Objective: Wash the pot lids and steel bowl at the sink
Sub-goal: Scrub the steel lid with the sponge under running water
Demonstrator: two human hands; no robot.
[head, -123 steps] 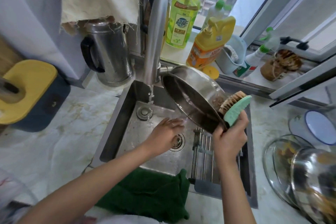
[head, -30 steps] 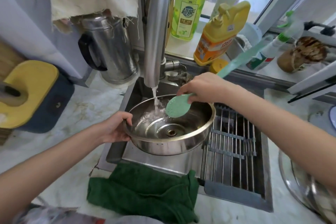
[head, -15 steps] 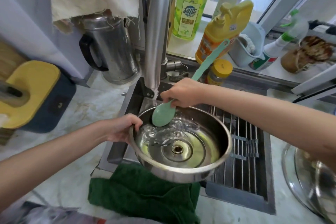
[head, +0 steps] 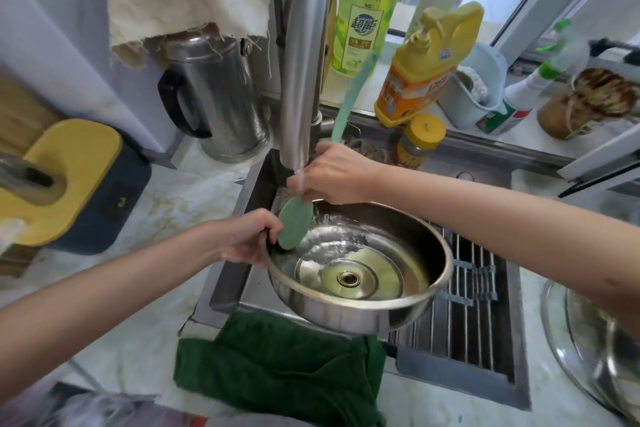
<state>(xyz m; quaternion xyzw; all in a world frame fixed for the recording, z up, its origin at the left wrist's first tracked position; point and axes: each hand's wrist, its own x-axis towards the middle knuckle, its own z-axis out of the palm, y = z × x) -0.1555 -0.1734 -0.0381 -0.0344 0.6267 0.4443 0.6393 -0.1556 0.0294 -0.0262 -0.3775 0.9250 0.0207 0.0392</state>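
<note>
Nearest to you, the dark green cloth (head: 277,367) lay over the front edge of the steel sink (head: 228,274). Just behind it you held the round shiny steel bowl (head: 360,274) above the basin, tilted a little, with water inside. Your left hand (head: 242,239) was clenched on its left rim and carried all the weight. I think this was the weak point: the rim was wet, the water made the bowl heavier on the far side from your grip, so it could turn and slip down on the metal drying rack (head: 467,319).

Your right hand (head: 332,173) gripped the pale green long-handled brush (head: 294,227), its head inside the bowl near your left fingers (head: 270,222). The stream from the tall steel tap (head: 301,59) fell close to this hand, so water could splash out onto the counter.

The handle end pointed toward the yellow pump bottle (head: 422,69) and the small yellow-lidded jar (head: 417,142); a wide scrub could knock them. The pot lids (head: 595,350) waited on the counter at the right.
</note>
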